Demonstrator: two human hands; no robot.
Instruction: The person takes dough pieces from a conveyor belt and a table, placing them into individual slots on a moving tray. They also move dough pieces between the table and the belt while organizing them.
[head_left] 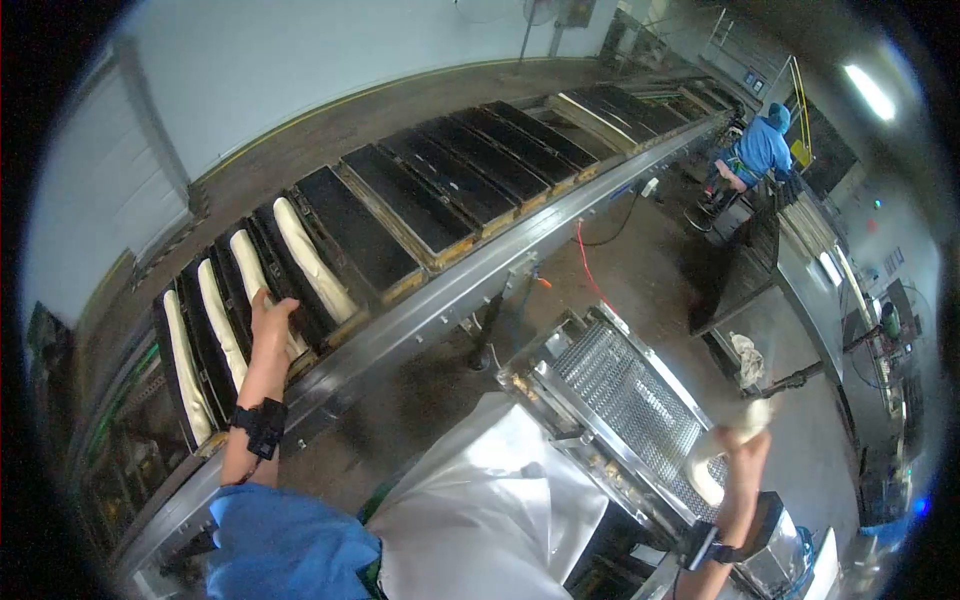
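Observation:
My left hand (272, 318) rests at the near part of a long dough strip (246, 262) lying in a black tray, fingers bent and the thumb apart. Other long dough strips (296, 245) lie in the trays on both sides of it. On the right, above the end of a metal mesh conveyor (640, 388), my right hand (742, 450) is closed on a piece of dough (708, 478). The dough bends out on both sides of that hand and is slightly blurred.
Several dark trays (448, 178) continue along the conveyor rail (440, 290) towards the back. A person in blue (762, 150) stands far off at the right. A metal bench (785, 310) stands right of the mesh conveyor, with a white cloth (747, 360) beside it.

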